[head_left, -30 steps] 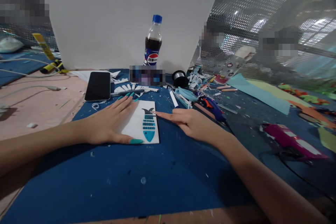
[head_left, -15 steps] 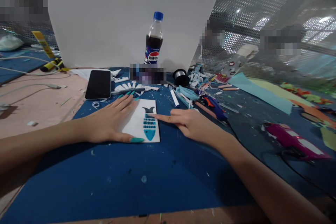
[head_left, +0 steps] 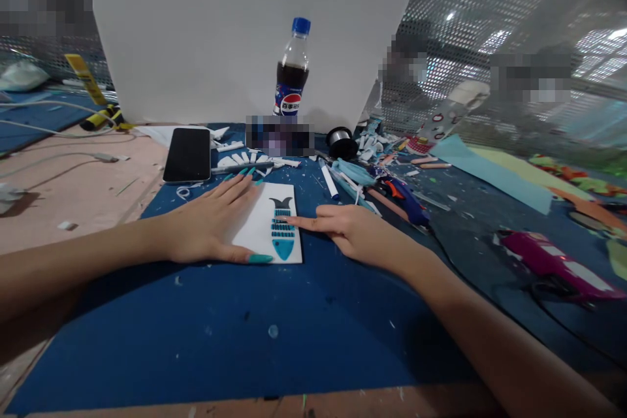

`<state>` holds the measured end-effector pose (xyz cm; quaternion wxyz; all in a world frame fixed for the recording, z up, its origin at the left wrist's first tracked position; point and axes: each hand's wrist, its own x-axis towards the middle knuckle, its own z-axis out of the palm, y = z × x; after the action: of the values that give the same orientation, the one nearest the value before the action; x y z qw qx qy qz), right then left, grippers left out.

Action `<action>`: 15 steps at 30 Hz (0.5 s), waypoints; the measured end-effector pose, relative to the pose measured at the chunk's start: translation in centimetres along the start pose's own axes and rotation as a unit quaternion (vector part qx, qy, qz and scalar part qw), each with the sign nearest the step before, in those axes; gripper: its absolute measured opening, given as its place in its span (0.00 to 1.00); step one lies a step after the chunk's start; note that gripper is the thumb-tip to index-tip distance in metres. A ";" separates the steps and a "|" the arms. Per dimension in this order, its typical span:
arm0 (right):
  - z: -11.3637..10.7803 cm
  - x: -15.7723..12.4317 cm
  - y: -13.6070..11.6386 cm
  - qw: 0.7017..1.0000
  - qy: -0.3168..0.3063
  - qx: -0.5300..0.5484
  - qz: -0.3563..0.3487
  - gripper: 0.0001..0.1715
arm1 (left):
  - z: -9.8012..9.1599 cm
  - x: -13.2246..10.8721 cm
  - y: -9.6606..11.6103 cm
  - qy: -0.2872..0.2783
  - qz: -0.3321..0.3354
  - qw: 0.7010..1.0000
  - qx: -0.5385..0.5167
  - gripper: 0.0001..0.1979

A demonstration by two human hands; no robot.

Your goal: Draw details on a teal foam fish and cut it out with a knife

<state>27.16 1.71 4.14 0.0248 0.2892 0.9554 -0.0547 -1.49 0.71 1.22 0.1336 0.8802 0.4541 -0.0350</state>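
A white card (head_left: 255,235) lies on the blue mat (head_left: 235,326), bearing a paper fish (head_left: 283,230) with a black tail, blue strips and a teal head. My left hand (head_left: 208,225) lies flat on the card's left part, fingers stretched out, with long teal nails. My right hand (head_left: 350,228) rests on the mat to the right; its index finger points left and its tip touches the fish's blue strips, while the other fingers curl under.
Behind the card lie a black phone (head_left: 187,154), a pen, white paper scraps (head_left: 245,160), a cola bottle (head_left: 292,72) against a white board, and a wire spool (head_left: 340,141). To the right are a blue glue gun (head_left: 404,199), coloured paper sheets (head_left: 490,173) and a magenta tool (head_left: 548,258).
My right index fingertip has slid down the fish from near its black tail to the blue strips. My left hand has stayed flat on the card.
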 end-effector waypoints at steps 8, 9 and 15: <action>-0.1 0.2 -0.1 1.000 -0.003 0.001 -0.012 0.43 | 0.2 -0.1 -0.2 0.003 -0.009 1.000 -0.005 0.60; -0.1 0.2 -0.1 1.000 -0.003 0.000 -0.015 0.43 | 0.2 -0.1 -0.2 0.000 -0.012 1.000 -0.005 0.60; -0.1 0.2 0.0 1.000 -0.006 0.006 -0.012 0.43 | 0.4 -0.1 -0.4 0.017 0.001 1.000 -0.003 0.58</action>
<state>26.99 1.81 4.22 0.0277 0.2776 0.9583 -0.0625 -1.80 0.74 0.74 0.1283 0.8807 0.4555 -0.0184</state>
